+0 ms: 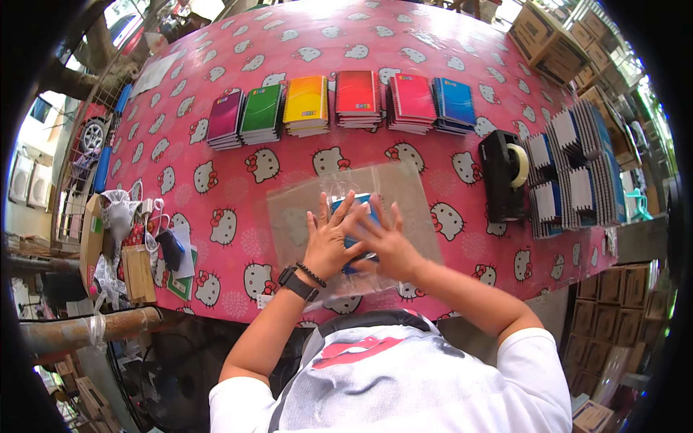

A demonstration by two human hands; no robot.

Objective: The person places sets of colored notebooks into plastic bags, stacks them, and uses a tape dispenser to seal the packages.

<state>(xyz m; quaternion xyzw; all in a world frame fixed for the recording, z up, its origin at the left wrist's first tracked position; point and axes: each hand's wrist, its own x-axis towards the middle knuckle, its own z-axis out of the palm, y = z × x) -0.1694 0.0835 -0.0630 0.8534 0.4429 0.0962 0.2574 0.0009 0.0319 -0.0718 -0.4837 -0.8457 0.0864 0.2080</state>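
While the left hand [328, 245] and right hand [393, 249] lie spread over it, the blue notebook [374, 203] points lengthwise roughly away from the person.

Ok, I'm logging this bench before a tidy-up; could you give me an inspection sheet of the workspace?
Surface: table cover, pink with a cat-face print.
Job's things: blue notebook partly hidden beneath the hands, on or within clear plastic; beyond it, a row of notebook stacks, left to right purple, green, yellow, red, pink, blue.
Clutter: mixed pile at the left with a brown box-like piece; black tape dispenser and more spiral-bound stacks at the right.
Hands: left hand and right hand spread over the notebook; right blurred.
Cables: white loops in the left pile, possibly a cord; cannot tell.
Surroundings: cardboard boxes at the right; rusty pipe at the left.
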